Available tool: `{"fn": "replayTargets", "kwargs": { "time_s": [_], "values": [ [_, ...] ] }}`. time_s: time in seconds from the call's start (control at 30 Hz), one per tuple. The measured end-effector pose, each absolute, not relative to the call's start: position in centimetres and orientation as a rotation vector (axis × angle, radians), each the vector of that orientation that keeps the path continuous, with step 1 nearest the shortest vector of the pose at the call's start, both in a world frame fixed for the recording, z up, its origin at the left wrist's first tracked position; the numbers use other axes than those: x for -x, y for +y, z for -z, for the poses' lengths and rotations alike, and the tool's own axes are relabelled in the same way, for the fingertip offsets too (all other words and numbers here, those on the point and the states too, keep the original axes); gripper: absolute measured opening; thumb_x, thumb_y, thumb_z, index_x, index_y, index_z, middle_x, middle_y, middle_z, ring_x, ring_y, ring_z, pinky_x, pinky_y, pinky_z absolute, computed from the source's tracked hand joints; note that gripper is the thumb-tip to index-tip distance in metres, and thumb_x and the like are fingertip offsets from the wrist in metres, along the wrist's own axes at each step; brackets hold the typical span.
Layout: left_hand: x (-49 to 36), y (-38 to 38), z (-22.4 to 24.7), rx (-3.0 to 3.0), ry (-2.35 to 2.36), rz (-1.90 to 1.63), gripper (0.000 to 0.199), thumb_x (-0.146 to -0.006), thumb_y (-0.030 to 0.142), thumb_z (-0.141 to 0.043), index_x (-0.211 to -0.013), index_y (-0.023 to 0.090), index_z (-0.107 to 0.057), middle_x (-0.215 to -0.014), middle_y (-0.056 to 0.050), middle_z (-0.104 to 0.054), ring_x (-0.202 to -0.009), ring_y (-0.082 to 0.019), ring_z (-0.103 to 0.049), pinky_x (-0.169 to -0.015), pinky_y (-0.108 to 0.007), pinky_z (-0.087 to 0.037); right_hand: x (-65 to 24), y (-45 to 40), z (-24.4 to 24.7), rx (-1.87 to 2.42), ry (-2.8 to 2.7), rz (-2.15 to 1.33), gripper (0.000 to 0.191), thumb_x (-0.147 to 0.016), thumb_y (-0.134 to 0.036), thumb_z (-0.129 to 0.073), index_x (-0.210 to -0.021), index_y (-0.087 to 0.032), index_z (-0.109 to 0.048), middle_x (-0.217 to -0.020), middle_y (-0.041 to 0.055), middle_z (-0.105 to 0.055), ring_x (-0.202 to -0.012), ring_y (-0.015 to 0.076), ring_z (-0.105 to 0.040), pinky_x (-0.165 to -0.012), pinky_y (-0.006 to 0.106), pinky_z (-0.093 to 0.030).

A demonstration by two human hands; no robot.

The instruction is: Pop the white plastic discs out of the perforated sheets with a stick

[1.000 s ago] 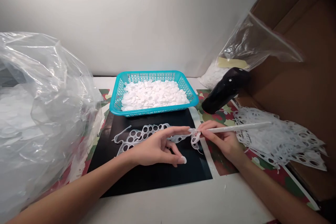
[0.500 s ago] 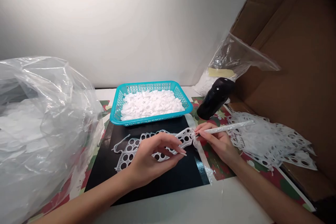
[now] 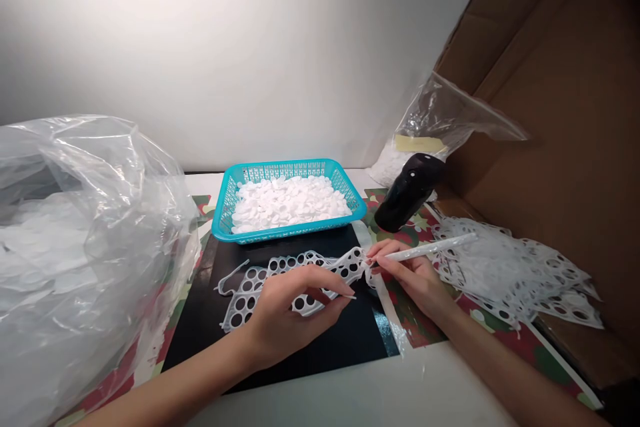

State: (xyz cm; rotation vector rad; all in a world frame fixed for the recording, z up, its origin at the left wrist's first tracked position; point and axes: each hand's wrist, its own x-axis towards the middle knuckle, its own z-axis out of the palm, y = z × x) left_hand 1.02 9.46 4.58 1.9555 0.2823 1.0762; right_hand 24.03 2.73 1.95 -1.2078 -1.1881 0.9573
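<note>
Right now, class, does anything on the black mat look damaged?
Yes: a thin, bent strip juts out at the left of the holed white sheet. It looks odd, having no full holes, and may be torn.

Beyond the right grip point(image 3: 413, 277) stands a black rounded object point(image 3: 406, 199), with a clear bag point(image 3: 437, 105) bearing a yellow label point(image 3: 420, 143) behind it. Brown cardboard point(image 3: 565, 127) rises to that grip's right. A bulky transparent sack point(image 3: 130, 207) sits well left of both grips, and a pale wall point(image 3: 280, 60) rises farthest beyond them.
</note>
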Motion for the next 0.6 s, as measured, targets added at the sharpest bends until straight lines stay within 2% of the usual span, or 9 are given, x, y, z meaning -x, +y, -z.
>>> {"fn": "replayTargets", "kwargs": {
  "time_s": [0.13, 0.23, 0.33, 0.43, 0.5, 0.6],
  "values": [
    [-0.9, 10.0, -4.8, -2.050, 0.328, -1.107, 0.015, -0.082, 0.008, -0.067, -0.089, 0.021, -0.063, -0.081, 0.000, -0.073, -0.071, -0.012, -0.071, -0.058, -0.018, -0.059, -24.0, 2.7, -2.0, 1.186, -1.182, -0.992, 0.015, -0.090, -0.033, -0.063, -0.083, -0.023, -0.071, -0.100, 0.0026, -0.062, -0.090, 0.0147, -0.063, -0.078, 0.023, -0.056],
    [-0.3, 12.0, -5.5, -2.124, 0.443, -1.193, 0.014, -0.081, 0.011, -0.070, -0.088, 0.021, -0.064, -0.082, 0.001, -0.073, -0.074, -0.013, -0.070, -0.067, -0.023, -0.059, -23.9, 2.7, -2.1, 1.189, -1.172, -1.007, 0.017, -0.089, -0.034, -0.063, -0.083, -0.021, -0.071, -0.100, 0.0040, -0.063, -0.091, 0.0163, -0.063, -0.078, 0.025, -0.056],
    [0.5, 14.9, -6.6, -2.161, 0.650, -1.321, 0.012, -0.086, 0.014, -0.065, -0.096, 0.022, -0.065, -0.096, -0.001, -0.071, -0.091, -0.016, -0.068, -0.087, -0.032, -0.055, -23.7, 2.7, -2.2, 1.191, -1.154, -1.053, 0.018, -0.089, -0.036, -0.063, -0.084, -0.021, -0.070, -0.104, 0.0047, -0.064, -0.092, 0.0175, -0.063, -0.080, 0.028, -0.056],
    [0.8, 16.6, -7.1, -2.206, 0.747, -1.317, 0.026, -0.089, 0.018, -0.061, -0.115, 0.022, -0.062, -0.122, -0.005, -0.063, -0.117, -0.023, -0.056, -0.106, -0.045, -0.041, -23.4, 2.7, -2.2, 1.152, -1.106, -1.126, 0.020, -0.087, -0.039, -0.065, -0.081, -0.020, -0.069, -0.108, 0.0057, -0.064, -0.094, 0.0192, -0.064, -0.084, 0.033, -0.056],
    [0.6, 16.4, -6.9, -2.229, 0.732, -1.259, 0.023, -0.089, 0.021, -0.060, -0.112, 0.022, -0.064, -0.122, -0.006, -0.062, -0.117, -0.023, -0.054, -0.106, -0.045, -0.039, -23.2, 2.8, -2.1, 1.119, -1.076, -1.167, 0.020, -0.086, -0.039, -0.066, -0.080, -0.020, -0.068, -0.109, 0.0062, -0.064, -0.097, 0.0201, -0.064, -0.085, 0.034, -0.055],
    [-0.1, 14.9, -6.4, -2.215, 0.702, -1.105, 0.011, -0.089, 0.025, -0.059, -0.093, 0.021, -0.068, -0.100, -0.006, -0.065, -0.097, -0.021, -0.059, -0.093, -0.039, -0.046, -23.0, 2.8, -2.1, 1.093, -1.046, -1.206, 0.019, -0.087, -0.039, -0.066, -0.080, -0.021, -0.068, -0.112, 0.0066, -0.063, -0.103, 0.0213, -0.063, -0.086, 0.033, -0.054]
  ]
}}
